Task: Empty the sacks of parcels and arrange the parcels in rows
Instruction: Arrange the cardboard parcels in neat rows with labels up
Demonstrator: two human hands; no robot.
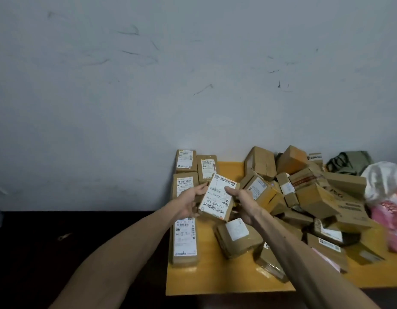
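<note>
Head view: left hand [189, 202] and right hand [238, 196] grip one labelled parcel [217, 200] by opposite edges, held above the table [215, 279] at frame centre, between the started rows [184, 239] to its left and the unsorted heap [309, 192] to its right. Arranging appears to be in hand. The next move likely calls for setting this parcel label-up, square against its neighbours.

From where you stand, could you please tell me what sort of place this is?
Probably a small parcel-sorting room: a heap of brown cardboard parcels lies on a yellow table against a scuffed pale wall, and the left hand and right hand hold a white-labelled cardboard parcel.
</note>
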